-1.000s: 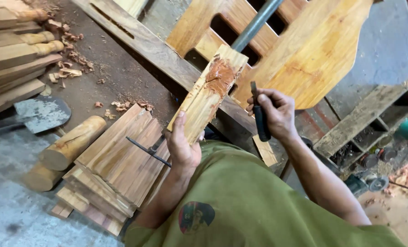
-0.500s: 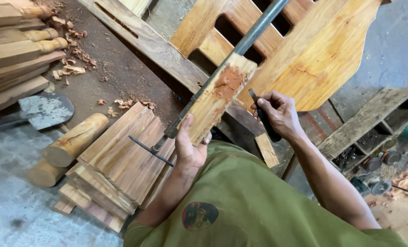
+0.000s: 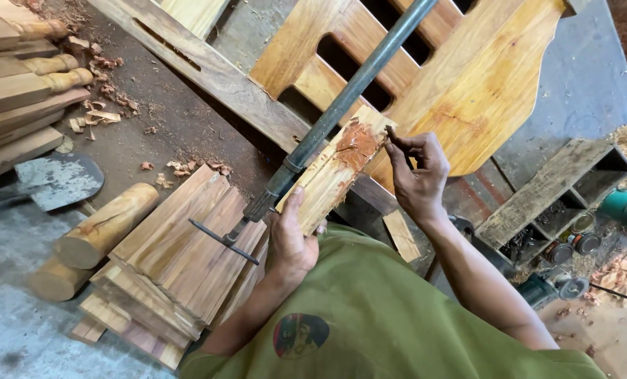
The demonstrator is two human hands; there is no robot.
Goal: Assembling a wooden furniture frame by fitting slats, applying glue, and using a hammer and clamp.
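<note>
Left hand [image 3: 290, 242] is wrapped around the lower end of a pale wooden block [image 3: 333, 172], held tilted near the middle of the frame. Reddish-brown filler is smeared over the block's upper end. Right hand [image 3: 417, 175] is bent at the wrist, fingers pinched shut on a small dark tool [image 3: 391, 135] pressed to that smeared end. A long metal clamp bar [image 3: 341, 105] lies just beside the block.

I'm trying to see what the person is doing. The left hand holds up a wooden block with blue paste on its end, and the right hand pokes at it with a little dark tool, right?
Almost. The paste on the end of the wooden block is reddish-brown, not blue, as the head view shows. The left hand does hold the block up, and the right hand does touch its end with a little dark tool.
</note>
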